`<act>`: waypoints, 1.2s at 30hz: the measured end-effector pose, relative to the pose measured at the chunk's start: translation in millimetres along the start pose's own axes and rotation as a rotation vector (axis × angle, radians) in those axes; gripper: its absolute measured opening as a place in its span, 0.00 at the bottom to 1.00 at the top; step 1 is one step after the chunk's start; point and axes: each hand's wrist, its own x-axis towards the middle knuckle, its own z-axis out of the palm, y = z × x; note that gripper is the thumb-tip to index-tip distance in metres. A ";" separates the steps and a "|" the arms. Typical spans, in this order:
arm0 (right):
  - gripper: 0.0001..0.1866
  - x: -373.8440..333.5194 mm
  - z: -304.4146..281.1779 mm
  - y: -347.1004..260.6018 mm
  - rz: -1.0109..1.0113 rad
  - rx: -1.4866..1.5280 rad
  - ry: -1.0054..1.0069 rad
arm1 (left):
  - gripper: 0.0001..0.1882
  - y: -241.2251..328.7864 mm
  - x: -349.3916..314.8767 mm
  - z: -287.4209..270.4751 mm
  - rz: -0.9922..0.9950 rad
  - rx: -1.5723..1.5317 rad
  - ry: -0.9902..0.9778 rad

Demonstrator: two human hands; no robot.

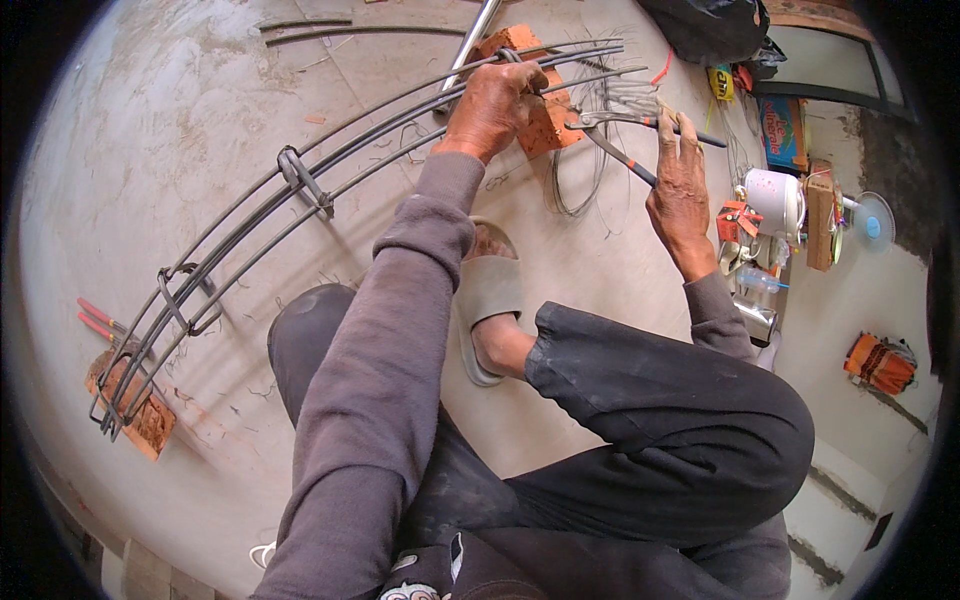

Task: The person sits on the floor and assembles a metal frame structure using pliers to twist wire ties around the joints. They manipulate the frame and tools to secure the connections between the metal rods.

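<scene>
A long cage of grey steel bars [240, 222] lies across an orange brick [548, 128] at the upper middle and another brick [150, 428] at the far left. Square stirrups [303, 182] ring the bars at intervals. My left hand [488, 110] is closed around the bars and a stirrup beside the upper brick; its fingertips are partly hidden. In my right hand [682, 205] are pincers [622, 152] with black and orange handles, spread apart, the jaws near the brick. Thin tie wires [585, 190] lie in a loose bundle below the pincers.
A metal tube [470, 50] and loose rods [345, 32] lie at the top. A red-handled tool [100, 322] is by the left brick. To the right stand a white rice cooker [772, 200], boxes [785, 135] and a small fan [874, 222]. My sandalled foot [492, 290] rests below the wires.
</scene>
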 end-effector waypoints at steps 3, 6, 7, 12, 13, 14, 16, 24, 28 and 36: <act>0.48 4.7 7.7 -2.8 -0.002 -0.055 0.028 | 0.10 1.4 -0.3 -0.1 0.011 -0.017 -0.011; 0.47 7.3 9.2 -4.4 -0.047 -0.068 0.082 | 0.11 3.2 -1.0 -0.2 -0.002 -0.028 -0.043; 0.47 7.8 9.8 -6.3 -0.053 -0.043 0.095 | 0.11 3.4 -1.6 -0.6 -0.006 -0.035 -0.049; 0.46 10.4 22.1 -12.7 -0.047 0.025 0.148 | 0.11 2.2 -1.1 -4.9 -0.015 -0.036 -0.078; 0.46 10.7 23.6 -13.7 -0.049 0.029 0.152 | 0.11 2.1 -0.3 -5.2 -0.011 -0.047 -0.083; 0.45 10.5 24.6 -14.3 -0.051 0.032 0.156 | 0.11 2.6 0.2 -5.5 -0.008 -0.061 -0.090; 0.45 10.6 24.7 -16.0 -0.041 0.021 0.152 | 0.11 3.5 0.2 -5.9 -0.002 -0.039 -0.093; 0.43 13.9 15.3 -20.0 -0.047 -0.081 0.145 | 0.13 2.0 -0.3 -2.8 0.028 -0.031 -0.081; 0.41 15.6 7.4 -20.2 -0.052 -0.183 0.129 | 0.15 3.3 -0.8 -2.4 0.010 -0.018 -0.098; 0.35 16.5 -2.0 -20.3 -0.063 -0.195 0.169 | 0.18 4.6 -1.7 -1.2 0.026 0.016 -0.093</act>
